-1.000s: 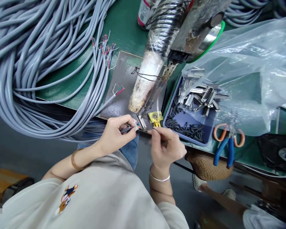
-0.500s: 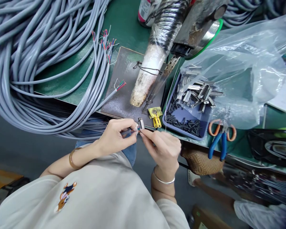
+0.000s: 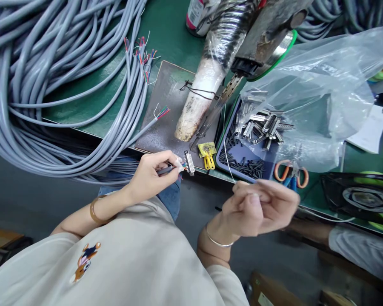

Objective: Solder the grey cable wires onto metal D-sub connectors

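Note:
My left hand (image 3: 158,172) pinches a grey cable end close to its coloured wires, and a metal pin connector (image 3: 189,163) is at the wires' tips, just beyond my fingertips. Off to the right, my right hand (image 3: 258,207) is raised by the table edge, slightly blurred, with its fingers curled. A thin white strand (image 3: 227,157) runs down to its fingertips; whether more is held there is hidden. Between the hands, a yellow clip (image 3: 208,160) lies at the edge of the brown board (image 3: 166,93).
Grey cables (image 3: 67,85) cover the left side. A soldering iron (image 3: 221,102) and a wrapped tube (image 3: 194,102) hang over the board. Right are a blue tray (image 3: 249,170) of connectors and black sleeves, a plastic bag (image 3: 325,93), pliers (image 3: 292,172) and a black fan (image 3: 359,197).
My right hand has moved away from the connector to the right, in front of the pliers. My left hand stays at the cable, and the connector shows more fully.

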